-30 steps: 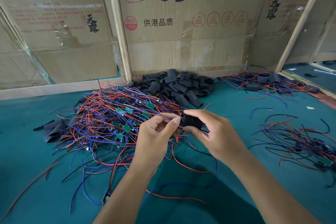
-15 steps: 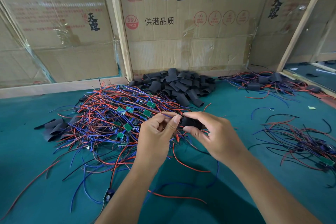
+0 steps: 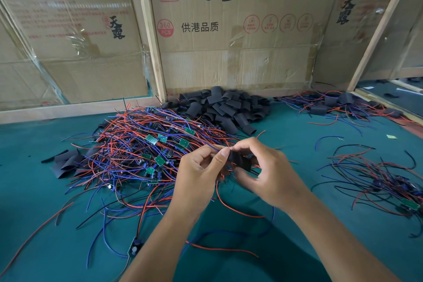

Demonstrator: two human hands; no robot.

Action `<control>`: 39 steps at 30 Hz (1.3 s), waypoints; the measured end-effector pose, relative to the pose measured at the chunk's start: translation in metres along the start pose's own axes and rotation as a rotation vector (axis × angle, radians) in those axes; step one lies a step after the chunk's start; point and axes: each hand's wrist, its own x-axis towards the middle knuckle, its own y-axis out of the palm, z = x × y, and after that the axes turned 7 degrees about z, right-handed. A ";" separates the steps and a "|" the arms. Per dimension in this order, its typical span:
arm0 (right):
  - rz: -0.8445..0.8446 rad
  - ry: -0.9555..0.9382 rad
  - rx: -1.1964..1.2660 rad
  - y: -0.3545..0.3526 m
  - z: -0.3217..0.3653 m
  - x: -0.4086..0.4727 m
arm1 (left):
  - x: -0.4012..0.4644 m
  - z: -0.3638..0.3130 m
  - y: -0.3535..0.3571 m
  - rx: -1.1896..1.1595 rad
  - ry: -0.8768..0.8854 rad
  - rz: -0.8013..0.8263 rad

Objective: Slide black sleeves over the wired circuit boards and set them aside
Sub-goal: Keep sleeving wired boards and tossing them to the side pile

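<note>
Near the left edge of the green worktop (image 3: 34,190) lie a few flattened black sleeve offcuts (image 3: 66,162), and just beside them spreads the big tangle of unsleeved wired boards (image 3: 142,151), red and blue leads with small green boards showing through. Behind it, against the back edge and the cardboard wall (image 3: 229,41), sits the heap of loose black sleeves (image 3: 224,108). In front of the tangle, toward the middle of the worktop, the left hand (image 3: 196,174) is closed in a pinch on the leads at the mouth of a single black sleeve (image 3: 239,159), thumb and forefinger pressed together. The right hand (image 3: 270,174) is curled around that sleeve, gripping its body from above and below. The board itself is hidden, so I cannot tell how far in it sits; red and blue leads trail out below toward the near edge. The step in hand looks like the threading itself. Next, I judge, the sleeve must be drawn fully over the board while the leads are held taut, then carried off. At the right edge lies a tangle of wired boards (image 3: 377,181), and at the back right corner a pile of sleeved boards (image 3: 332,105), the likely destination.
</note>
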 end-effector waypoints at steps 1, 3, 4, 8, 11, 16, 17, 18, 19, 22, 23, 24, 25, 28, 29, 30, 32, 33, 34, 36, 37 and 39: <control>-0.006 0.001 -0.007 0.001 -0.001 0.000 | 0.000 0.001 0.000 0.002 -0.006 0.000; -0.011 0.011 -0.013 0.002 -0.004 0.000 | 0.000 0.001 0.000 -0.010 -0.016 0.000; -0.012 0.015 -0.018 0.002 -0.005 0.000 | 0.000 0.001 0.000 -0.024 -0.021 0.001; -0.002 -0.002 -0.027 0.001 -0.003 0.000 | 0.000 0.000 -0.002 -0.054 -0.049 0.022; 0.005 -0.004 -0.060 -0.005 -0.004 0.000 | -0.001 -0.002 0.000 -0.059 -0.049 0.052; -0.239 -0.025 -0.373 -0.030 -0.005 0.014 | -0.003 -0.002 0.002 0.001 -0.063 0.160; -0.286 -0.022 -0.442 -0.038 -0.005 0.018 | -0.002 -0.001 0.001 0.071 -0.066 0.174; -0.315 -0.021 -0.506 -0.047 -0.006 0.023 | -0.002 0.001 0.001 0.146 -0.070 0.178; -0.328 -0.021 -0.566 -0.056 -0.006 0.029 | -0.002 0.002 0.000 0.208 -0.075 0.178; -0.303 0.023 -0.724 -0.082 -0.020 0.041 | -0.003 0.003 -0.001 0.310 -0.097 0.163; -0.281 0.050 -0.782 -0.088 -0.028 0.042 | -0.003 0.003 -0.002 0.334 -0.103 0.161; -0.251 0.084 -0.843 -0.094 -0.039 0.041 | -0.004 0.003 -0.003 0.360 -0.105 0.164; -0.212 0.120 -0.914 -0.099 -0.051 0.040 | -0.005 0.003 -0.004 0.387 -0.104 0.169; -0.062 0.266 -1.138 -0.120 -0.093 0.045 | -0.003 0.006 -0.007 0.495 -0.103 0.195; -0.007 0.342 -1.198 -0.131 -0.107 0.050 | -0.003 0.008 -0.007 0.522 -0.105 0.207; 0.027 0.420 -1.232 -0.145 -0.120 0.058 | -0.003 0.009 -0.007 0.536 -0.105 0.215; 0.013 0.580 -1.208 -0.172 -0.141 0.071 | -0.004 0.010 -0.008 0.542 -0.092 0.232; -0.006 0.663 -1.160 -0.182 -0.149 0.075 | -0.004 0.011 -0.008 0.545 -0.087 0.242; -0.025 0.725 -1.106 -0.185 -0.155 0.079 | -0.004 0.011 -0.009 0.550 -0.081 0.248; 0.028 0.731 -1.007 -0.172 -0.162 0.088 | -0.004 0.011 -0.010 0.561 -0.077 0.249; 0.105 0.695 -0.948 -0.157 -0.162 0.092 | -0.003 0.012 -0.011 0.568 -0.080 0.246; 0.270 0.634 -0.784 -0.115 -0.158 0.101 | -0.003 0.013 -0.011 0.582 -0.084 0.245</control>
